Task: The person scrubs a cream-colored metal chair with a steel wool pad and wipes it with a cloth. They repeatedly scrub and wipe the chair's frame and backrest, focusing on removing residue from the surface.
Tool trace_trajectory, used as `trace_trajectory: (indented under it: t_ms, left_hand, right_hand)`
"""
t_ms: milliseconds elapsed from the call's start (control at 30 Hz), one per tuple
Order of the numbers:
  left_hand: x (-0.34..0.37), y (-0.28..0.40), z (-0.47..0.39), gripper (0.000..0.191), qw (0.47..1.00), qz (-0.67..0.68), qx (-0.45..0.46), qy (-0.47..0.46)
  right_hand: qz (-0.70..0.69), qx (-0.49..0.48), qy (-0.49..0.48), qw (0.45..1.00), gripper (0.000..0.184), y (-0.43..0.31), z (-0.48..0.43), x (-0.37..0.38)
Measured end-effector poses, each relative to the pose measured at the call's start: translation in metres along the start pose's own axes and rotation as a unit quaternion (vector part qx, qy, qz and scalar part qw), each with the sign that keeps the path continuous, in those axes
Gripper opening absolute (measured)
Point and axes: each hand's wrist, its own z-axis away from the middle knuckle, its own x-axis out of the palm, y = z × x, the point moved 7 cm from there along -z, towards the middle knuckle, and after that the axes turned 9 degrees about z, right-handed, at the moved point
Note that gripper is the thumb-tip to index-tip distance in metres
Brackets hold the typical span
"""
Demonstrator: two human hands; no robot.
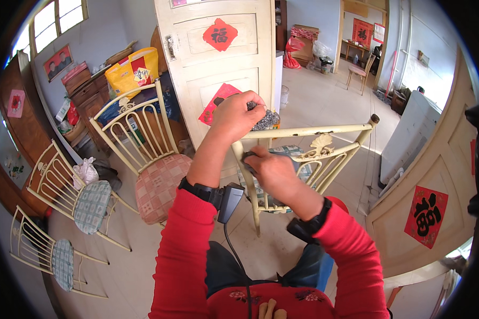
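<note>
A cream-painted metal chair (307, 130) stands before me with its back toward me. Its top rail shows dark chipped spots, and a shell-shaped ornament (321, 144) sits below the rail. At the rail's left end, my left hand (239, 111) grips a grey tangle that looks like steel wool (266, 121). Slightly lower, my right hand (275, 172) is closed on a small dark pad (249, 161), pressed to the left post of the chair back. Behind the slats, the green checked seat (289, 150) is partly hidden.
Three similar chairs stand at left, the nearest with a pink checked seat (161, 185). A cream door (239, 67) rises ahead; another door (391, 239) is at right. A white panel-like object (409, 135) leans near the right wall. A cable (234, 255) hangs from my left wrist device.
</note>
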Motion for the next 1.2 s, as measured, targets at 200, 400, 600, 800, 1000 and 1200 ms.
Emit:
trace_trajectory:
  t_ms: [200,400,600,800,1000,1200]
  left_hand:
    - [-0.003,0.0,0.002,0.021,0.999,-0.027,-0.028,0.003]
    - [-0.004,-0.002,0.003,0.02,0.999,-0.029,-0.021,0.018]
    - [-0.003,0.001,0.002,0.021,1.0,0.013,0.013,0.021]
    - [-0.004,0.01,0.004,0.016,0.999,0.029,-0.026,0.015]
    - [-0.001,0.005,0.006,0.013,0.997,0.036,-0.066,0.02]
    - [-0.001,0.013,0.007,0.013,0.999,0.033,-0.017,0.027]
  right_hand:
    - [-0.032,0.007,0.057,0.998,0.014,-0.005,0.013,0.003]
    - [-0.025,0.088,0.052,0.994,0.027,0.039,0.049,-0.024]
    - [-0.062,0.155,0.149,0.975,0.03,0.044,0.062,-0.017]
    - [-0.104,0.14,0.146,0.974,0.031,0.005,0.023,0.02]
    - [-0.045,0.1,0.2,0.974,0.045,0.032,0.064,0.006]
    - [-0.02,0.104,0.184,0.977,0.042,0.067,0.124,-0.01]
